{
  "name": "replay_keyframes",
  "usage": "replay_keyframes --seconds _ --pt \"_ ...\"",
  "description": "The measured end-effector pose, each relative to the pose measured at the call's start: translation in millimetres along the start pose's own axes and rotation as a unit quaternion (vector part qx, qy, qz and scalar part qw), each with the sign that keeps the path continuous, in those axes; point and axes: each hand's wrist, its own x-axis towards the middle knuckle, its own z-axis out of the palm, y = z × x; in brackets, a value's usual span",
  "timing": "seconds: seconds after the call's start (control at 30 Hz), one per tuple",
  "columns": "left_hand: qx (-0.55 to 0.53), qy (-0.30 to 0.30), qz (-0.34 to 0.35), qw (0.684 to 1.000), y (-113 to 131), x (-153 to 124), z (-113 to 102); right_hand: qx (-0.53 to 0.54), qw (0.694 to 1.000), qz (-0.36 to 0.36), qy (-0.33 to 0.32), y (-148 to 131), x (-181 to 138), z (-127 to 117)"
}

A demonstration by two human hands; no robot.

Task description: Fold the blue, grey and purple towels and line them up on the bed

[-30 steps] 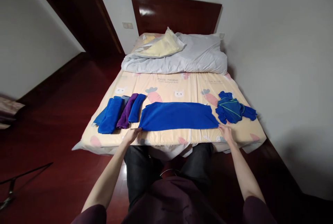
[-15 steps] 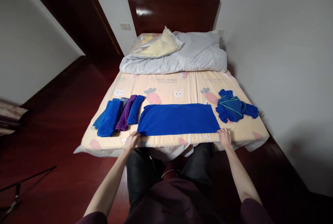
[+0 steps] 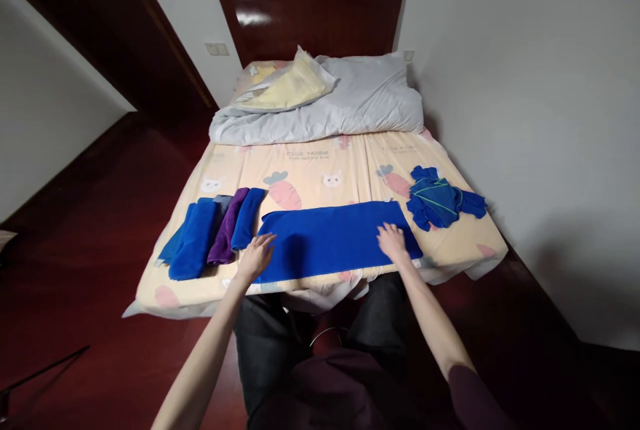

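A blue towel (image 3: 330,238) lies spread as a long flat rectangle along the near edge of the bed. Over its left end is my left hand (image 3: 258,254), fingers apart and holding nothing. My right hand (image 3: 392,241) is over the right part of the towel with its fingers spread; whether it touches the cloth I cannot tell. To the left lie several folded or rolled cloths: a blue one (image 3: 195,238), a purple one (image 3: 229,227) and a narrow blue one (image 3: 249,219). A crumpled blue bundle with green trim (image 3: 436,197) sits to the right.
The bed wears a cream patterned sheet (image 3: 320,180). A grey quilt (image 3: 365,100) is bunched near the dark wooden headboard (image 3: 320,20). A white wall (image 3: 540,117) runs along the right. On the floor at lower left stands a thin black frame (image 3: 40,373).
Both hands have let go of the towel's near corners. My right hand has moved left and forward over the cloth, and my left hand slightly forward. The view has shifted a little.
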Motion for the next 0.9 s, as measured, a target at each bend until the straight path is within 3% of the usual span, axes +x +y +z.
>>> replay_keyframes --seconds 0.07,0.1,0.2,0.3,0.4,0.5,0.63,0.77,0.9 --pt "-0.009 0.073 0.008 0.997 33 28 11 0.033 0.997 -0.062 0.035 -61 13 32" --pt "-0.01 0.08 0.008 0.997 48 36 22 0.036 0.994 -0.093 0.036 -89 15 52" --pt "-0.016 0.022 -0.008 1.0 81 39 74 0.055 0.985 -0.16 -0.017 -141 9 119" --pt "-0.017 -0.014 -0.013 1.0 88 20 124 0.097 0.981 -0.146 -0.082 -145 -5 175" --pt "-0.015 0.011 -0.01 1.0 79 7 146 0.094 0.982 -0.144 -0.077 -131 -13 203" --pt "-0.027 0.017 -0.007 0.999 73 7 148 0.089 0.982 -0.159 -0.056 -122 -11 209" --pt "-0.04 0.018 -0.011 0.999 74 9 145 0.073 0.98 -0.179 -0.05 -113 -6 197" --pt "-0.037 0.049 -0.01 0.998 78 7 147 0.022 0.987 -0.157 -0.04 -78 0 163" --pt "-0.036 0.067 -0.005 0.997 78 6 148 -0.018 0.996 -0.081 -0.015 -15 5 117"
